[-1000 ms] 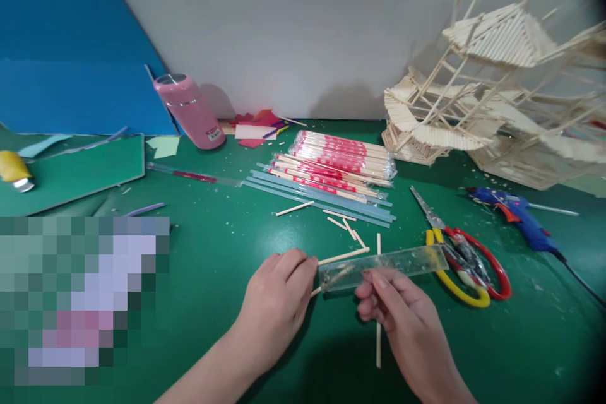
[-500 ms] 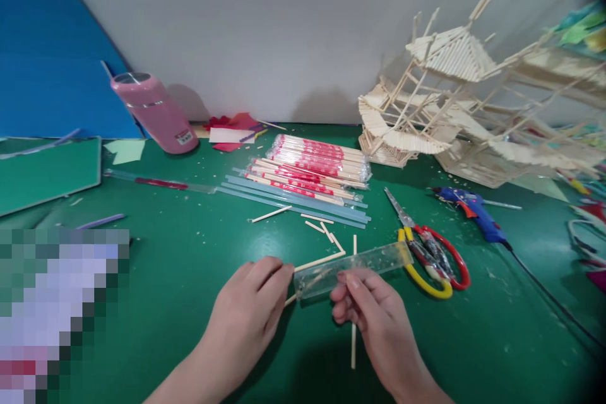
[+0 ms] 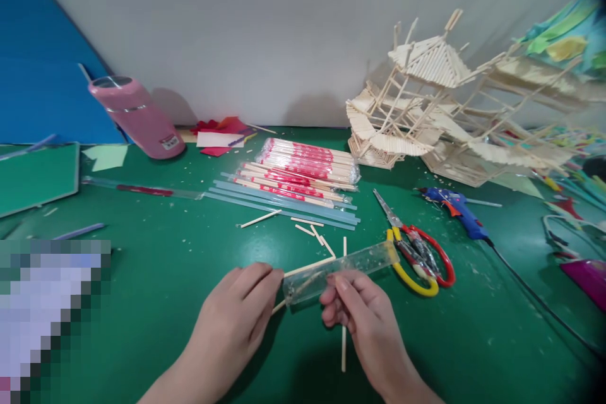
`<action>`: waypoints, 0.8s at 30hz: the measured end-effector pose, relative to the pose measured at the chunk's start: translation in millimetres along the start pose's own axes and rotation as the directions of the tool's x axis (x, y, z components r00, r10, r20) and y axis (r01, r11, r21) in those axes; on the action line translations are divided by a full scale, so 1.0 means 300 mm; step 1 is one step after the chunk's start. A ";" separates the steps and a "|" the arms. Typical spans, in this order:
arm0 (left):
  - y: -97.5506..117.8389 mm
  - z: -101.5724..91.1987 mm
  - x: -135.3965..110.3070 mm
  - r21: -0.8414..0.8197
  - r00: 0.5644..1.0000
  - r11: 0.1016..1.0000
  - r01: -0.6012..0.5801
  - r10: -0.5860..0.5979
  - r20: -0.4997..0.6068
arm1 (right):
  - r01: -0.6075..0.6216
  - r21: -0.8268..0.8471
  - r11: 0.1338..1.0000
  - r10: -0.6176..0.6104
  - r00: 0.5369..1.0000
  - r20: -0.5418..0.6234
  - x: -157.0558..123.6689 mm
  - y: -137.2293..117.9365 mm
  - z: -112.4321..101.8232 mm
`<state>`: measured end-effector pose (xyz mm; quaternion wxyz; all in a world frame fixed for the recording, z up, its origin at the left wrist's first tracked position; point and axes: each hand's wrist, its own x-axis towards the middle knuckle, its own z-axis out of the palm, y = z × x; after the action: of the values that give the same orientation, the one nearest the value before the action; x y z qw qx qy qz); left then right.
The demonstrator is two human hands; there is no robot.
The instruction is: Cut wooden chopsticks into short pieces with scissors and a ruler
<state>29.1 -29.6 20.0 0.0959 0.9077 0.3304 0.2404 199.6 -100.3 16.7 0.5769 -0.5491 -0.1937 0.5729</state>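
Note:
My left hand (image 3: 237, 319) pinches a thin wooden stick (image 3: 310, 267) near its left end, low in the middle of the green table. My right hand (image 3: 360, 319) has its fingers closed on a clear plastic ruler (image 3: 345, 268) that lies along that stick. A second stick (image 3: 344, 341) lies upright in the picture under my right hand. A few short stick offcuts (image 3: 315, 232) lie just beyond the ruler.
Scissors, one pair yellow and one red (image 3: 416, 255), lie right of the ruler. A blue glue gun (image 3: 454, 209) with a cord, packs of wrapped chopsticks (image 3: 303, 167), a pink bottle (image 3: 135, 117) and stick-built model houses (image 3: 426, 107) stand farther back. A blurred patch covers the lower left.
The view has swung to the right, so everything sits further left in the picture. Both hands keep the same hold on the stick and the ruler.

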 end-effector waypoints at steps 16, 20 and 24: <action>-0.001 -0.006 0.005 0.025 0.999 0.999 -0.038 0.039 -0.030 | 0.001 0.023 1.000 -0.001 1.000 -0.017 -0.004 -0.010 0.011; 0.000 -0.008 0.005 0.031 0.999 0.999 -0.042 0.043 -0.023 | 0.008 0.010 1.000 -0.008 1.000 -0.006 -0.001 -0.010 0.008; 0.003 -0.010 0.009 0.042 0.998 0.998 -0.050 0.052 -0.041 | 0.004 0.008 1.000 -0.004 1.000 -0.010 0.000 -0.011 0.008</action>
<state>29.7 -28.4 23.9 0.0643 0.9124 0.3139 0.2549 199.1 -98.5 20.2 0.5814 -0.5491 -0.1896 0.5697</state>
